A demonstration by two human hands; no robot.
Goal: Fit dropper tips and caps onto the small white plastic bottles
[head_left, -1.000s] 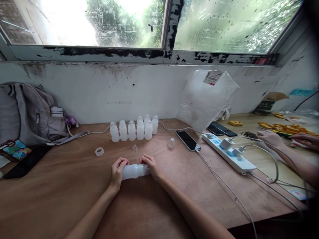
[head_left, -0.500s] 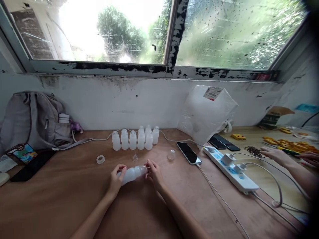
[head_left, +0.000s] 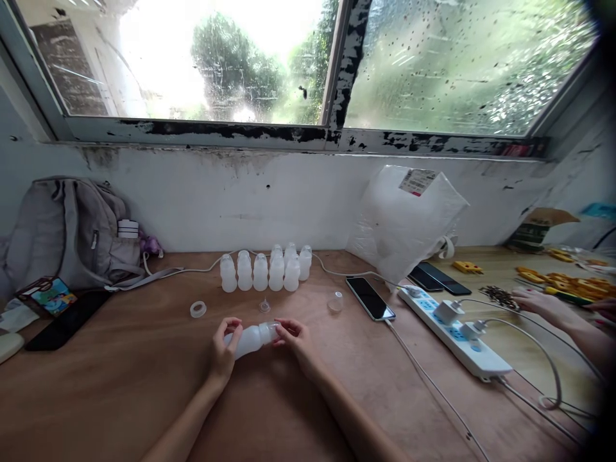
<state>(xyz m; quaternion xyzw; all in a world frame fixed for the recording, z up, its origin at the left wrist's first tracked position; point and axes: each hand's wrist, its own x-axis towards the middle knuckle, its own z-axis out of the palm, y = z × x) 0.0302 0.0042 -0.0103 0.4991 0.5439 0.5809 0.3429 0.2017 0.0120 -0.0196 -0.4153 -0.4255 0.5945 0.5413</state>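
Note:
A frosted white baby bottle lies tilted between my hands, just above the table. My left hand is closed around its base end. At the clear top end, the fingers of my right hand pinch the rim; my fingers partly hide that end. Beyond the bottle stands a small clear nipple. A white collar ring lies to the left, and a clear cap sits to the right. Several similar white bottles stand upright in a cluster near the wall.
A phone and a white power strip with cables lie to the right. Behind them leans a plastic bag. A grey backpack rests at the left. Another person's hand is by yellow parts at far right.
My right hand's fingers have closed in on the bottle's clear end, and that end has shifted slightly left. The whole view has shifted a little.

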